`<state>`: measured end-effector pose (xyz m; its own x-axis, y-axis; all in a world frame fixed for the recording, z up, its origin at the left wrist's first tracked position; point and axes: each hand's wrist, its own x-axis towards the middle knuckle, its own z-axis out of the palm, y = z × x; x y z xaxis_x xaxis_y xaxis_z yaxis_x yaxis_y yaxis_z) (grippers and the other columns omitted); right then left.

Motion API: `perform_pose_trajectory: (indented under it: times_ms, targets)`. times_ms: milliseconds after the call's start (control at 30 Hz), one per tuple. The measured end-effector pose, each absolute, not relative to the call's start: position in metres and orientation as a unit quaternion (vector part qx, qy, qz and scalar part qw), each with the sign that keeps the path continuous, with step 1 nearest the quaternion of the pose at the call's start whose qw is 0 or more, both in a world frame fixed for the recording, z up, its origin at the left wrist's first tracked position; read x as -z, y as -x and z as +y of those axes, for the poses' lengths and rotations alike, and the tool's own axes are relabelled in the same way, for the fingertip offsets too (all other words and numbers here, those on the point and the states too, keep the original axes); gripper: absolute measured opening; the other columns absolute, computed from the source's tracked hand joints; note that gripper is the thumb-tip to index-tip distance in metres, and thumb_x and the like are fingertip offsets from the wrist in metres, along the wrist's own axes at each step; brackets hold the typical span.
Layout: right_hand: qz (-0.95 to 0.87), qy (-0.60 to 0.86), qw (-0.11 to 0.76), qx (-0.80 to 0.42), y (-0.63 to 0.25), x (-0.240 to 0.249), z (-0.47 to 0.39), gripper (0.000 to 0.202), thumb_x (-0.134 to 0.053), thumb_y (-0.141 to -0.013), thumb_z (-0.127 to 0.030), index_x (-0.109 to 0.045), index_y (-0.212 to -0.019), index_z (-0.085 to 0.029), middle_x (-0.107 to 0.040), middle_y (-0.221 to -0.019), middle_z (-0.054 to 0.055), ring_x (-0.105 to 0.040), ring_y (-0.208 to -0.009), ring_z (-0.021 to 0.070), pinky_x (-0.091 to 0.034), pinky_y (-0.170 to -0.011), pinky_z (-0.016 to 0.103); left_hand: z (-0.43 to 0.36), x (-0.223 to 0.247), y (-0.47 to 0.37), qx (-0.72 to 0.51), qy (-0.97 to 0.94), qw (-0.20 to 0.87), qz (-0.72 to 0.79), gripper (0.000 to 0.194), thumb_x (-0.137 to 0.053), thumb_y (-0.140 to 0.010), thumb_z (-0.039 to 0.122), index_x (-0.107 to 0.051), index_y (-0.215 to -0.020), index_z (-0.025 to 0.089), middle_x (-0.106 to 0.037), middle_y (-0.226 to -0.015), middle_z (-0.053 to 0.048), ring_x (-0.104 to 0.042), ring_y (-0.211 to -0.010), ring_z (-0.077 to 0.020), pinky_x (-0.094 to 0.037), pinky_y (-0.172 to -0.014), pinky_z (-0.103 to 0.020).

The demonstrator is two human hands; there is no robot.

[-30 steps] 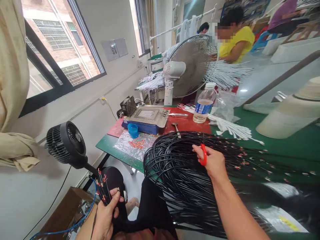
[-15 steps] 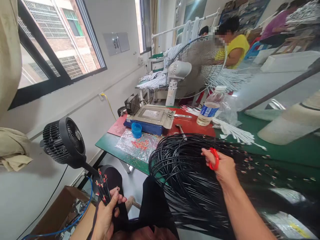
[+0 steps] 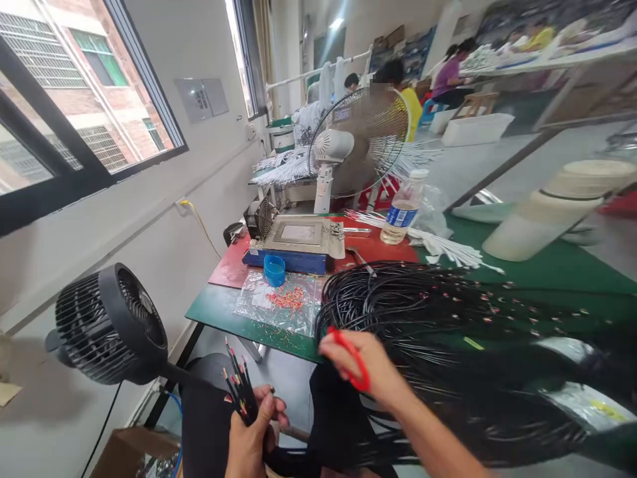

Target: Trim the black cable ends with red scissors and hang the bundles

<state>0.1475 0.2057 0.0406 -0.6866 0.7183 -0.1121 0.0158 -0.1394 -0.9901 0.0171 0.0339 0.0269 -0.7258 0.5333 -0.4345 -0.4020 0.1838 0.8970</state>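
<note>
Head view: left hand [image 3: 253,431], fingers round black cables [image 3: 241,392]; right hand [image 3: 377,360], fingers round a red handle [image 3: 362,378]; scraps [image 3: 288,300] suggest some done, the heap [image 3: 355,299] on the worktop [image 3: 213,308] seemingly left.

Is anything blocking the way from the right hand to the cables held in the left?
Nothing visible does: the right hand, holding a red tool, has only open air between it and the cables in the left hand.

On the table [image 3: 213,309] before you, the cables [image 3: 423,292] lie to your right, the bottle [image 3: 397,216] behind them. Left of your cables, a cup [image 3: 275,271] stands on a plastic bag [image 3: 249,302] before the benchtop machine [image 3: 283,261].
</note>
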Motion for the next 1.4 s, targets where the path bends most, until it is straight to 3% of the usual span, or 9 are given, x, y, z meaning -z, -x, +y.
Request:
perform_pose_trajectory:
  times_ms: [100,367,533,733,867,967,1167,1400]
  targets:
    - [-0.543,0.237,0.183,-0.784,-0.100,-0.039,0.172,0.043,-0.066,-0.065,-0.055,-0.059,-0.068,-0.013,-0.044,-0.046,-0.005,-0.036,-0.038,0.0052,-0.027,-0.038,0.018,0.040,-0.025,-0.009,-0.652,-0.068,0.378,0.654,0.043,-0.075,-0.053,0.043,-0.061,-0.080,0.013,-0.066,-0.060,-0.007,-0.054,-0.044,-0.0121,-0.020,-0.032,-0.019]
    - [-0.431,0.197,0.150,-0.867,-0.061,-0.037,0.143,0.042,-0.070,-0.062,-0.052,-0.055,-0.066,-0.013,-0.045,-0.043,-0.005,-0.041,-0.036,0.0069,-0.031,-0.035,0.018,0.038,-0.018,0.013,-0.624,-0.122,0.437,0.636,0.036,-0.065,-0.065,0.045,-0.062,-0.078,0.011,-0.059,-0.051,-0.003,-0.032,-0.034,-0.0027,-0.017,-0.036,-0.022]
    - [-0.412,0.173,0.147,-0.883,-0.062,-0.026,0.135,0.041,-0.072,-0.063,-0.049,-0.056,-0.066,-0.010,-0.050,-0.047,-0.002,-0.045,-0.036,0.0078,-0.033,-0.037,0.019,0.039,-0.012,0.008,-0.646,-0.090,0.429,0.625,0.033,-0.063,-0.066,0.047,-0.060,-0.072,0.014,-0.054,-0.046,0.000,-0.034,-0.036,-0.0035,-0.018,-0.035,-0.019]
    - [-0.422,0.202,0.162,-0.869,-0.074,-0.014,0.126,0.042,-0.072,-0.066,-0.045,-0.060,-0.083,-0.009,-0.056,-0.054,0.000,-0.055,-0.042,0.0108,-0.028,-0.040,0.017,0.038,-0.007,0.002,-0.651,-0.086,0.453,0.604,0.036,-0.062,-0.066,0.048,-0.054,-0.057,0.014,-0.049,-0.042,0.002,-0.033,-0.034,-0.0022,-0.016,-0.035,-0.018]
    - [-0.411,0.218,0.155,-0.871,-0.079,-0.010,0.131,0.047,-0.068,-0.066,-0.054,-0.060,-0.075,-0.009,-0.048,-0.049,-0.003,-0.044,-0.038,0.0063,-0.024,-0.037,0.017,0.038,-0.009,0.001,-0.626,-0.108,0.478,0.607,0.035,-0.059,-0.069,0.047,-0.054,-0.057,0.015,-0.045,-0.037,0.003,-0.031,-0.033,-0.0027,-0.015,-0.036,-0.019]
    - [-0.398,0.237,0.153,-0.873,-0.079,-0.011,0.136,0.048,-0.069,-0.064,-0.057,-0.058,-0.068,-0.010,-0.042,-0.045,-0.006,-0.035,-0.035,0.0037,-0.022,-0.034,0.018,0.038,-0.011,0.001,-0.612,-0.138,0.494,0.602,0.035,-0.055,-0.072,0.047,-0.053,-0.056,0.015,-0.038,-0.032,0.006,-0.026,-0.031,-0.0025,-0.014,-0.037,-0.021]
    - [-0.363,0.240,0.131,-0.891,-0.077,-0.021,0.133,0.044,-0.077,-0.054,-0.049,-0.054,-0.065,-0.012,-0.044,-0.045,-0.006,-0.041,-0.036,0.0049,-0.019,-0.034,0.017,0.036,-0.011,0.002,-0.612,-0.154,0.486,0.605,0.034,-0.057,-0.072,0.044,-0.052,-0.055,0.015,-0.039,-0.036,0.006,-0.026,-0.034,-0.0020,-0.014,-0.039,-0.021]
    - [-0.297,0.271,0.120,-0.908,-0.078,-0.016,0.125,0.052,-0.080,-0.047,-0.047,-0.060,-0.079,-0.012,-0.045,-0.047,-0.007,-0.045,-0.040,0.0056,-0.020,-0.035,0.016,0.032,-0.001,0.004,-0.621,-0.128,0.487,0.601,0.032,-0.059,-0.070,0.044,-0.050,-0.058,0.016,-0.038,-0.037,0.007,-0.028,-0.036,-0.0032,-0.017,-0.043,-0.022]
